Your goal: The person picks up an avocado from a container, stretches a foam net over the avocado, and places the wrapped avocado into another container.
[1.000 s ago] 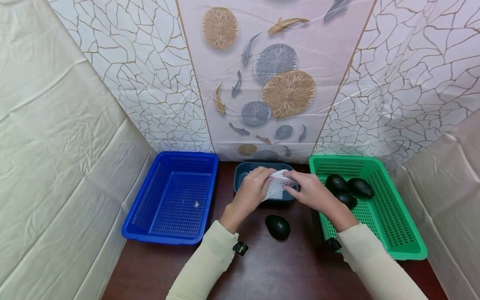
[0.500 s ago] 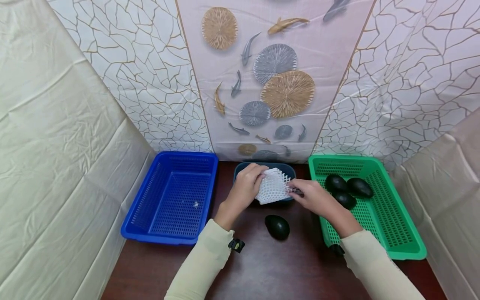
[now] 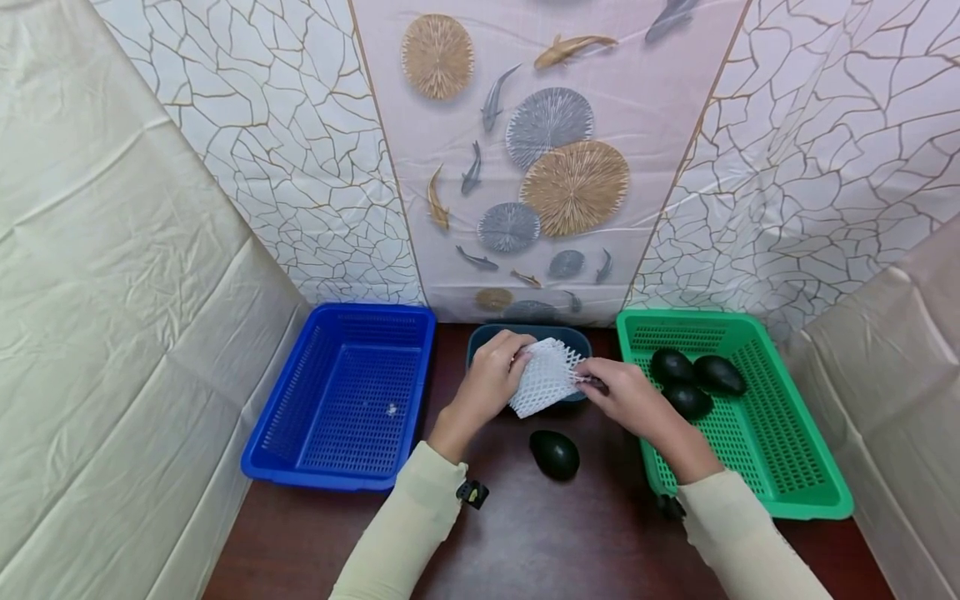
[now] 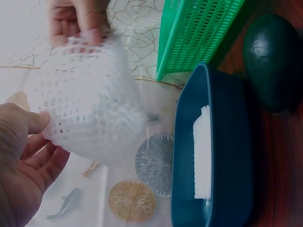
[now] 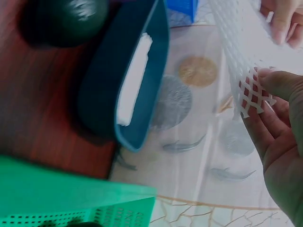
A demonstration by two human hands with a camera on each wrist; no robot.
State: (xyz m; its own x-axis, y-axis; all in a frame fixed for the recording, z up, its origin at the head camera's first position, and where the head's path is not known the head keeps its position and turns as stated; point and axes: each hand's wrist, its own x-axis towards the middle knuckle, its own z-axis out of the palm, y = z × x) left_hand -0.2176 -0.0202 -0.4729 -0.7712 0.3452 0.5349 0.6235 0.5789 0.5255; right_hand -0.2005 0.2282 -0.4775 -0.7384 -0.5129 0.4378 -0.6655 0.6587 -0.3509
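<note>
Both hands hold a white foam net sleeve (image 3: 546,377) above the small dark teal bin (image 3: 573,337). My left hand (image 3: 491,373) pinches its left edge between thumb and fingers. At the right end, my right hand (image 3: 621,392) pinches the open mesh, as the right wrist view shows with the thumb over the lattice. Another white foam net (image 4: 202,153) lies inside the bin in the left wrist view. A dark green avocado (image 3: 555,455) rests on the table just in front of the bin.
On the right stands a green basket (image 3: 813,454) holding several dark avocados (image 3: 720,375). A blue basket (image 3: 337,477), with a small white bit on its floor, is on the left. A patterned cloth (image 3: 528,275) hangs behind the brown table (image 3: 540,550).
My right hand has shifted slightly down and now pinches the net's right end. The net has been spread flatter and tilted, its lower corner dropping toward me. The avocado has stayed put.
</note>
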